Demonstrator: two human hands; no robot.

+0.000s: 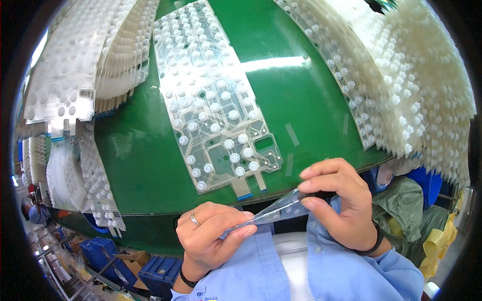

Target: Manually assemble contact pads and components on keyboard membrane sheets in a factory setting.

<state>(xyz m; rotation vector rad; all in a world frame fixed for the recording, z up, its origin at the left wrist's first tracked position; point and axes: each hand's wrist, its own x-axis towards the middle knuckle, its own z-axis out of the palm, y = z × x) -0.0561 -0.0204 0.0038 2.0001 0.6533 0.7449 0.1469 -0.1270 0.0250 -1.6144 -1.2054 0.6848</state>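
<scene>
Above my lap, just off the table's near edge, I hold a strip of clear plastic film [282, 207] between both hands. My left hand [208, 233], a ring on one finger, pinches its left end between thumb and fingers. At the other end my right hand [344, 200] grips the film with thumb and fingertips, the other fingers curved above. The film looks bent or twisted and shiny. In front of my hands a clear keyboard membrane sheet [215, 106] with white rubber domes and printed traces lies flat, its connector tails toward me.
The green table [138, 165] carries a fanned stack of membrane sheets [65, 65] at left and a larger domed stack [396, 75] at right. Small clear tape pieces [292, 134] stick to the surface. Below stand blue crates [160, 276] and a green plastic bag [399, 203].
</scene>
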